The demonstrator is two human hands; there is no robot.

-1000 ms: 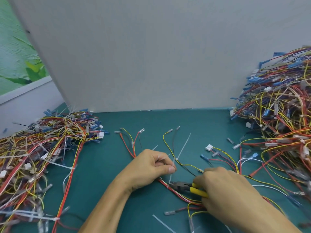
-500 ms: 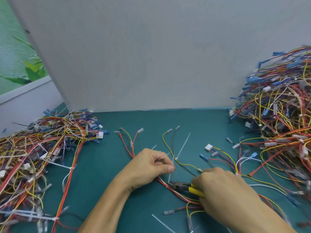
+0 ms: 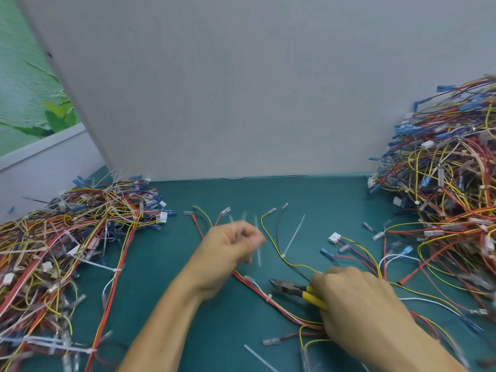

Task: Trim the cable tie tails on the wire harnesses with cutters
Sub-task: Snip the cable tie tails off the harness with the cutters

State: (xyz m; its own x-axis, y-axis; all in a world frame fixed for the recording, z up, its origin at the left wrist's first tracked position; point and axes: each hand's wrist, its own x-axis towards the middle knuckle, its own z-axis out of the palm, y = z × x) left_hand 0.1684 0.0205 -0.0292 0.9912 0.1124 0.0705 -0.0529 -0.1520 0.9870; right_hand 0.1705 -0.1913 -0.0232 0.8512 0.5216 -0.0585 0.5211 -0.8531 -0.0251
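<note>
At the far left, a pile of wire harnesses (image 3: 67, 237) is heaped on the teal table (image 3: 166, 291), and many white tie tails are seen sticking out of it. Just right of that pile, the left hand (image 3: 228, 245) is held above the table with its fingers curled. The hand is smeared by blur and pale strips (image 3: 259, 253) are streaked beside its thumb, so it cannot be told whether anything is pinched.

From under this hand, a wire harness (image 3: 255, 287) of red, yellow and white leads is laid diagonally across the table, down toward the right hand. A cable tie (image 3: 268, 298) is cinched round it between the two hands, just below the tips of the cutters. A loose cut tail (image 3: 257, 357) is seen lying near the bottom edge. Further back, a second cable tie (image 3: 294, 234) is fastened on a yellow and black pair, with its long tail pointed up and to the right, beyond both hands.

The cutters (image 3: 292, 288) are held low over the table, the jaws nearly together and pointed left toward the left hand. Their yellow handles are gripped in the right hand (image 3: 357, 304), whose fingers are wrapped round them. The hands are apart, with the harness stretched between them.

At the far right, a taller pile of harnesses (image 3: 442, 210) is stacked. A grey board (image 3: 241, 89) is stood behind everything.
</note>
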